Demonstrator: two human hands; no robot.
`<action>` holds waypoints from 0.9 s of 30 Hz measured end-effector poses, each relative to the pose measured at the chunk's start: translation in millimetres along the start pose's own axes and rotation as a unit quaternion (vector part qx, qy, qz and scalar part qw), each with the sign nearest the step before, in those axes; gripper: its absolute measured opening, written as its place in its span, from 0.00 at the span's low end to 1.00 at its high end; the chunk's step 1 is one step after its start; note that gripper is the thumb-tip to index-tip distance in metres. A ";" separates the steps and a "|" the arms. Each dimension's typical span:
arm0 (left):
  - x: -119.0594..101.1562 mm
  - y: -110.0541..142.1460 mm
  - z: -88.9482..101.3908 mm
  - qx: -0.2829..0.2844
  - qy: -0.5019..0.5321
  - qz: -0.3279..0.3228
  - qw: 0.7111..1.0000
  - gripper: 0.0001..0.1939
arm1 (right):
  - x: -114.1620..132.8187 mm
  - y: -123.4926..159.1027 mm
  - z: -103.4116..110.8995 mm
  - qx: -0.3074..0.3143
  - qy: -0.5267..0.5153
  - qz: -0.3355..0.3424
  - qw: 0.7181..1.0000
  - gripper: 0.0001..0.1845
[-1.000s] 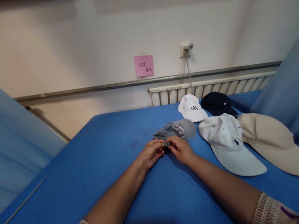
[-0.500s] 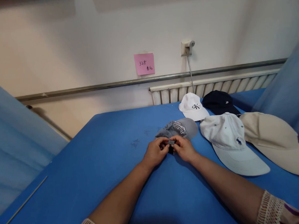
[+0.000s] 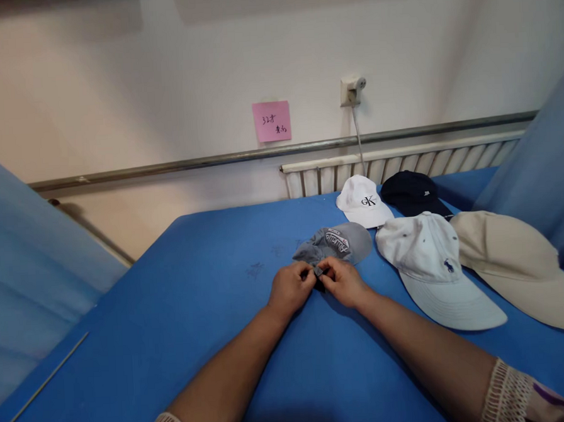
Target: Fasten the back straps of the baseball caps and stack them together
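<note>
A grey baseball cap point(image 3: 333, 243) with a lettered patch lies on the blue-covered table point(image 3: 196, 291), its brim pointing right. At its near edge, my left hand point(image 3: 292, 287) and my right hand point(image 3: 343, 281) meet, both pinching the cap's strap point(image 3: 318, 271). Fingertips hide most of the strap. A dark patch below it, between the hands, is too small to make out.
To the right sit a white cap point(image 3: 364, 200), a black cap point(image 3: 411, 191), a pale cap point(image 3: 426, 254) and a beige cap point(image 3: 511, 249). A thin stick point(image 3: 49, 377) lies at left. Behind run a metal rail point(image 3: 204, 160) and a radiator point(image 3: 327, 177).
The strap piece between my fingers has turned and shows less of its flat face. My hands have barely shifted, and the caps stay in place.
</note>
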State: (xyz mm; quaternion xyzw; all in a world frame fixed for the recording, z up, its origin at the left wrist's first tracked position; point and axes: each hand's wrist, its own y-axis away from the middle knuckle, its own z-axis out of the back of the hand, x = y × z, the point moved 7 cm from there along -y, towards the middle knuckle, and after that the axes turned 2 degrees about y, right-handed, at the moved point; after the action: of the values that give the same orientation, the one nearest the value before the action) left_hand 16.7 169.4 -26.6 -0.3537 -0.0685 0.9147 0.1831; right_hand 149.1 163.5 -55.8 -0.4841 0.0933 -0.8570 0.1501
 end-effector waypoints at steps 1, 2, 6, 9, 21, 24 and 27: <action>8.5 -1.7 -1.8 -0.006 0.066 0.043 0.997 0.07 | 0.4 0.3 -0.4 0.001 -0.003 0.000 1.000 0.08; 17.7 -2.9 -4.9 -0.010 0.134 0.090 0.987 0.07 | 0.7 0.6 -0.5 0.001 -0.006 -0.001 1.000 0.08; 35.7 -5.2 -19.8 0.012 0.296 0.179 0.938 0.04 | 0.7 1.0 -0.7 0.005 -0.025 -0.004 1.000 0.09; 25.8 -7.3 -18.7 0.020 0.302 0.107 0.947 0.08 | -7.2 0.1 -1.3 -0.003 -0.055 -0.029 0.998 0.09; -12.3 3.4 -4.2 0.052 0.012 -0.102 0.993 0.09 | -3.4 0.8 2.5 -0.019 -0.087 -0.005 0.996 0.13; -14.9 3.9 -1.2 0.036 0.013 -0.102 0.994 0.07 | 2.4 1.0 9.0 -0.045 -0.075 0.023 0.996 0.09; -12.4 3.1 2.4 0.008 0.015 -0.071 0.997 0.05 | 8.0 1.7 13.0 -0.066 -0.074 0.049 0.994 0.07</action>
State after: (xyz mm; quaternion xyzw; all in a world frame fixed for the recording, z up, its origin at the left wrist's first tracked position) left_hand 22.6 161.7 -17.9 -0.3599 -0.0834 0.8945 0.2518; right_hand 156.6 158.9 -43.2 -0.5502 0.1614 -0.8023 0.1659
